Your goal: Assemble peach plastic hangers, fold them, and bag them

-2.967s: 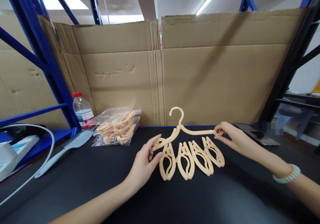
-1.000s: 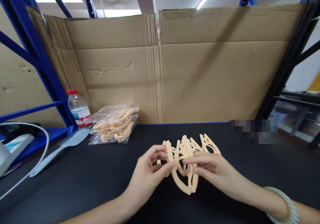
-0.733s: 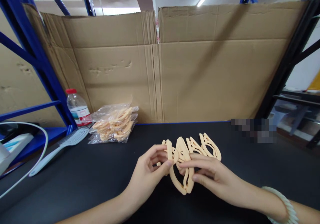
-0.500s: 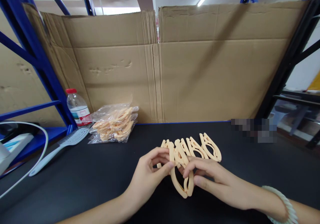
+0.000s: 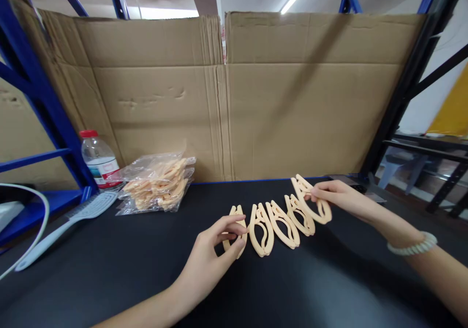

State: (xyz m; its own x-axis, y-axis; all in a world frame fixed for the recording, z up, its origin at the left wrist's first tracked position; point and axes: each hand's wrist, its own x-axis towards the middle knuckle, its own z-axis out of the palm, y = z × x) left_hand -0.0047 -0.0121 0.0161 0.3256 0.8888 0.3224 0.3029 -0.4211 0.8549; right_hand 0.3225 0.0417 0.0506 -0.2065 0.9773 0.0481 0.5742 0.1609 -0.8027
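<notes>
Several cream plastic folding hangers, folded into narrow loops, form a slanting row on the black tabletop. At the right end, my right hand (image 5: 331,194) pinches one folded hanger (image 5: 323,212), which is tilted and overlaps its neighbour (image 5: 307,224). My left hand (image 5: 215,250) is at the leftmost hanger (image 5: 236,212), partly covering it, with a gap between thumb and fingers. I cannot tell whether the fingertips touch it. Between the hands lie a hanger (image 5: 261,250) and another hanger (image 5: 290,240), both on the table.
Clear plastic bags of similar hangers (image 5: 157,186) are stacked at the back left. Beside them stand a red-capped bottle (image 5: 100,162) and a pale blue hairbrush (image 5: 91,208). A white cable (image 5: 46,211) curves at the left edge. Cardboard (image 5: 164,108) walls off the back.
Both hands were together on a hanger in front of the row. My right hand has moved right and back, now holding a hanger at the row's end. My left hand stayed near the left end.
</notes>
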